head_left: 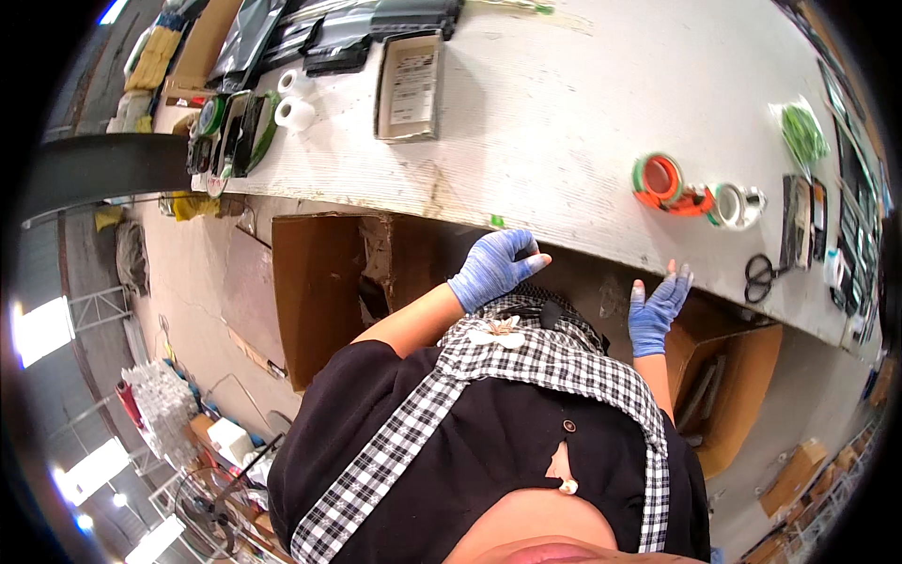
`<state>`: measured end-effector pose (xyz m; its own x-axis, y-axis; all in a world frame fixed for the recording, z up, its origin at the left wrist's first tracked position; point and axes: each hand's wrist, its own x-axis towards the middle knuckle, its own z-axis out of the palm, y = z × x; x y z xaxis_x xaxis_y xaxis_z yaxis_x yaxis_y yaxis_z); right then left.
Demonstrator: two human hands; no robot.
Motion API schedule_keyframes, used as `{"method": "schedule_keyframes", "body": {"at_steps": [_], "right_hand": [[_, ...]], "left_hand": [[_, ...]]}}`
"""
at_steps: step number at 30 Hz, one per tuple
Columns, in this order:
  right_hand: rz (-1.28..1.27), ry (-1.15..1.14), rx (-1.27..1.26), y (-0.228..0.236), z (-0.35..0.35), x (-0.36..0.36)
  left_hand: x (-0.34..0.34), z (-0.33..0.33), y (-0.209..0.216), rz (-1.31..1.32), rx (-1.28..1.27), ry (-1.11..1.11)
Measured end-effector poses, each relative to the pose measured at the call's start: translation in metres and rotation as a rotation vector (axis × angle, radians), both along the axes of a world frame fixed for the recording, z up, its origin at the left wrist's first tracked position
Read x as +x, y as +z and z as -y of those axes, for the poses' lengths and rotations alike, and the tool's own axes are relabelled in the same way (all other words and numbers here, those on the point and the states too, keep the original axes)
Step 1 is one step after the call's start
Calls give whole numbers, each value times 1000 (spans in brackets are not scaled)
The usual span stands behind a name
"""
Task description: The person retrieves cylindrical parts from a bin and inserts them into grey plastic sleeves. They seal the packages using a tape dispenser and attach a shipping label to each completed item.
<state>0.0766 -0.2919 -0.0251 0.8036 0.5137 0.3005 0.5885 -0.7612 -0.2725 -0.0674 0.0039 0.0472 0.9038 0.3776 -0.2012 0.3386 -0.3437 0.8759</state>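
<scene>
Both my hands wear blue fingerless-tip gloves near the front edge of the white table (526, 179). My left hand (496, 268) hovers just off that edge, its fingers loosely bent and the thumb a little apart; nothing shows between them. A small green scrap (497, 221) lies on the table close to it. To the right, my right hand (660, 312) is open with fingers spread, next to the table edge and holding nothing. Beyond it are an orange-and-green tape roll (660, 179) and a clear tape roll (738, 206). Black scissors (763, 276) lie to its right.
An open shallow box (410, 87) stands on the table, with black plastic bags (329, 33) behind it. Two white rolls (295, 114) sit at the left. A bag of green strips (801, 134) lies right. Cardboard boxes (319, 282) (733, 376) stand under the table edge.
</scene>
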Motion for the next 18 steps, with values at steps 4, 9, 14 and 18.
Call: {"method": "schedule_keyframes", "body": {"at_steps": [4, 9, 14, 18], "right_hand": [[13, -2, -227, -14, -40, 6], [42, 12, -278, -22, -40, 12], [7, -9, -329, -23, -43, 11], [12, -17, -326, -24, -34, 7]], "left_hand": [[6, -46, -17, 48, 84, -72], [22, -74, -26, -11, -10, -185], [41, -76, -19, -27, -80, -327], [52, -54, -25, -36, -55, -460]]}}
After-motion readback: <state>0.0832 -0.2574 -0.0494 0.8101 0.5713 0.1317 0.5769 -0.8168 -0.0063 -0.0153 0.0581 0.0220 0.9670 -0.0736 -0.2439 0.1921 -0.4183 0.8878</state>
